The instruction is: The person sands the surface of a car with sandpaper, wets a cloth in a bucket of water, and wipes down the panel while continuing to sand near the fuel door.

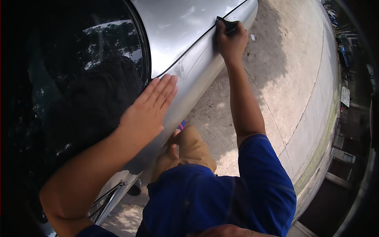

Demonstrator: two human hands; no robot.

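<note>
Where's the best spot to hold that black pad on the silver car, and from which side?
Probably the near part of the black pad, coming from the person's side, where the right hand already grips it. Its far corner juts free past the thumb, against the silver car, so a near grip leaves that corner clear. The underside is hidden.

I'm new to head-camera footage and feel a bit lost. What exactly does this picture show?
There's no machine here. One camera, worn on a person's head, looks forward and down at their bare hands. The left hand appears to rest on a silver car, beside dark glass. The right hand grips a dark object against the car's side; I can't tell exactly what it is. Nearer the camera is the wearer's blue shirt. Beyond the car lies concrete ground.
</note>
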